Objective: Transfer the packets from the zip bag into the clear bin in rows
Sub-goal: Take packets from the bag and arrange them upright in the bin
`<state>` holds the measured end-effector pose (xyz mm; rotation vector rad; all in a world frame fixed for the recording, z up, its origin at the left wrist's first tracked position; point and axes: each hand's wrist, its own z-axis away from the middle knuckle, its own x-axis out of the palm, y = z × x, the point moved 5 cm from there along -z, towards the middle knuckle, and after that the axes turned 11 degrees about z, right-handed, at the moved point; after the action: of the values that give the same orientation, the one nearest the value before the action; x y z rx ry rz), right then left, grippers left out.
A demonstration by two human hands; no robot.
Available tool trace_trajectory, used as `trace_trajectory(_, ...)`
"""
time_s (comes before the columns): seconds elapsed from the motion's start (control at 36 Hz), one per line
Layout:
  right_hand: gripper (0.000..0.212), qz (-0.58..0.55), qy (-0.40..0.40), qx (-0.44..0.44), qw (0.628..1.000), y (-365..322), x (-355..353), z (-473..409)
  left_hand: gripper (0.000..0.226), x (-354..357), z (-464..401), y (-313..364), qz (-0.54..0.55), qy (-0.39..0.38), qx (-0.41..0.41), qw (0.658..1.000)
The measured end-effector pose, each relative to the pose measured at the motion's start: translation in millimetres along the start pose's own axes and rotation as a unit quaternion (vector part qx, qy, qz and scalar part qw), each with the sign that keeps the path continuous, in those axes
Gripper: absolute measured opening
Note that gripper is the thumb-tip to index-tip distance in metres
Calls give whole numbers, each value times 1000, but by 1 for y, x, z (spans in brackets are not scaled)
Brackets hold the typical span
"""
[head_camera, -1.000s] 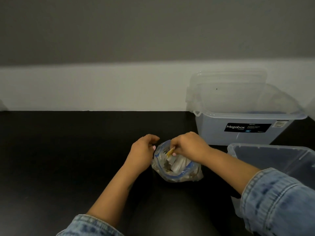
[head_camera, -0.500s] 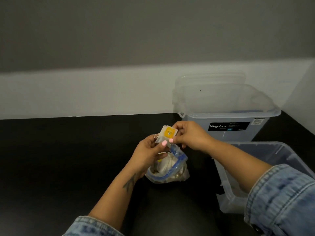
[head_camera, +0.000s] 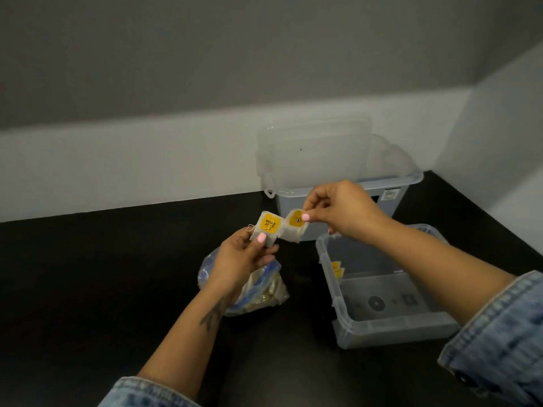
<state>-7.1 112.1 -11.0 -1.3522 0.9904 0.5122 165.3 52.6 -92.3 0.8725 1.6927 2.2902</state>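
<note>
Two white packets with yellow labels are held up above the black table. My left hand (head_camera: pixel 241 259) pinches the left packet (head_camera: pixel 268 226) between thumb and fingers. My right hand (head_camera: pixel 340 210) pinches the top of the right packet (head_camera: pixel 293 229). The two packets touch at their edges. Below my left hand lies the open zip bag (head_camera: pixel 264 292) with a blue seal and more packets inside. The clear bin (head_camera: pixel 382 327) sits to the right, under my right forearm, with a couple of yellow-labelled packets (head_camera: pixel 337 268) at its far left wall.
A larger clear box (head_camera: pixel 338 183) with a dark label stands behind against the white wall, a lid leaning in it. The black table (head_camera: pixel 102 274) stretches left. A wall corner closes in at the right.
Both hands rose from the zip bag with packets. The packets have been pulled apart, one in each hand. The view swung so the clear bin shows more fully.
</note>
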Motion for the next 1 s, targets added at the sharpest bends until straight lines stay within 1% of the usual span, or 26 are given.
trace_trajectory(0.11,8,56,-15,-6,998,24,-24,17,16,11,-3,-5,8,9,3,1000)
trace_trajectory(0.19,8,121,-43,0,992,44,-29,26,14,19,-5,-8,10,11,8,1000)
trace_trajectory(0.31,9,212,-91,5,973,67,-15,33,14,33,-4,-11,7,-5,19,1000)
trace_trajectory(0.39,5,254,-111,5,961,80,5,36,16,41,-3,-12,-1,-14,25,1000)
trace_trajectory(0.56,6,297,-144,3,944,98,52,35,14,48,2,-14,-5,-14,32,999)
trace_trajectory(0.64,14,332,-136,0,934,101,66,32,14,48,4,-16,-13,-6,33,999)
trace_trajectory(0.75,19,354,-122,-8,927,106,71,27,14,48,8,-17,-17,1,34,999)
trace_trajectory(1.0,14,364,-132,-25,922,106,74,27,13,48,9,-20,-7,10,30,999)
